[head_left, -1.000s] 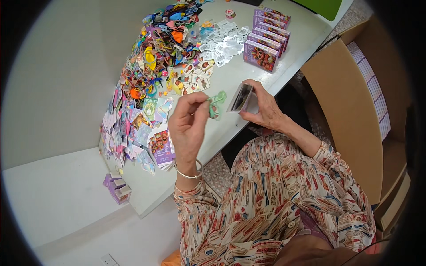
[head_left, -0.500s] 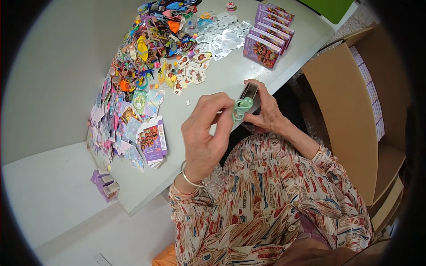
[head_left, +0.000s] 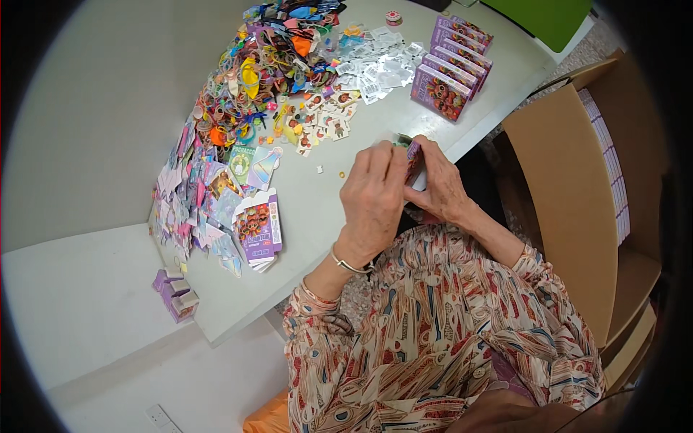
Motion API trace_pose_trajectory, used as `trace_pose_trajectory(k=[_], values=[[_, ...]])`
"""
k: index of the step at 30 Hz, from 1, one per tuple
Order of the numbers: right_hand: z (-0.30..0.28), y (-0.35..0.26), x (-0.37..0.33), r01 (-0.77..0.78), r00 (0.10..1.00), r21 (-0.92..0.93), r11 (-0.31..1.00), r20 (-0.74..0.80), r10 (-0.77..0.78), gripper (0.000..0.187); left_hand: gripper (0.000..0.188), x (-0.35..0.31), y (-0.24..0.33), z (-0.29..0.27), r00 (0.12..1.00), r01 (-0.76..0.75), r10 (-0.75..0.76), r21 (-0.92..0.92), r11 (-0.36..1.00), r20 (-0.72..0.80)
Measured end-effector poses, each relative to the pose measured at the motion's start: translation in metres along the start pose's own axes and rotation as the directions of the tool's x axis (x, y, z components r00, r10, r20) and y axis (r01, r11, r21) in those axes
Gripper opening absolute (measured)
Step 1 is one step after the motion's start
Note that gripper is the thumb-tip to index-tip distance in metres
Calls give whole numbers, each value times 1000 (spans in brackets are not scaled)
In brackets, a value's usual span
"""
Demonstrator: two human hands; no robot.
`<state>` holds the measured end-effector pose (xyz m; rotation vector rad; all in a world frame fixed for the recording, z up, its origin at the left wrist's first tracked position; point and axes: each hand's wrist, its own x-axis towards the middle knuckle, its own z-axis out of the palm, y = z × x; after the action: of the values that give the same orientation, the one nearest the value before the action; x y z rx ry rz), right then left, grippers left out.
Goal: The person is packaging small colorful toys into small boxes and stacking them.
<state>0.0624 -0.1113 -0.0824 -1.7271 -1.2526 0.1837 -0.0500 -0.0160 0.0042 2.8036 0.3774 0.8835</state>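
Observation:
My right hand (head_left: 445,189) is closed around a small purple carton (head_left: 413,160) with a colourful printed front, held tilted above the table's front edge. Against the carton's open end, my left hand (head_left: 372,198) has its fingers bent and pressed together. Those fingers hide whatever they pinch; only a little pale green shows beyond them. A bangle circles my left wrist. On the table to the left lies a stack of flattened purple cartons (head_left: 258,232). Several filled purple cartons (head_left: 440,94) stand in a row beyond my right hand.
Far left on the table (head_left: 307,209) is a heap of colourful hair ties (head_left: 267,72), beside shiny card packets (head_left: 195,187). Small picture cards (head_left: 328,115) and silvery sachets (head_left: 379,65) lie nearby. An open cardboard box (head_left: 563,195) stands at my right, a green board (head_left: 541,18) far right.
My left hand has moved to the carton's opening, and the mint-green looped hair tie it pinched is now out of sight. The carton has turned, showing its printed side. The view has shifted slightly.

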Motion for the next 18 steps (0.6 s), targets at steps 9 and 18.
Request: trace_pose_trajectory(k=[9,18], values=[[-2,-3,2,5,1000,-38,999,-12,-6,78,34,-6,-9,4,999,-33,33,11,999,-18],[0,-7,5,9,1000,-45,999,-14,-10,76,22,3,-7,5,987,152,-152,-1,988,-48]])
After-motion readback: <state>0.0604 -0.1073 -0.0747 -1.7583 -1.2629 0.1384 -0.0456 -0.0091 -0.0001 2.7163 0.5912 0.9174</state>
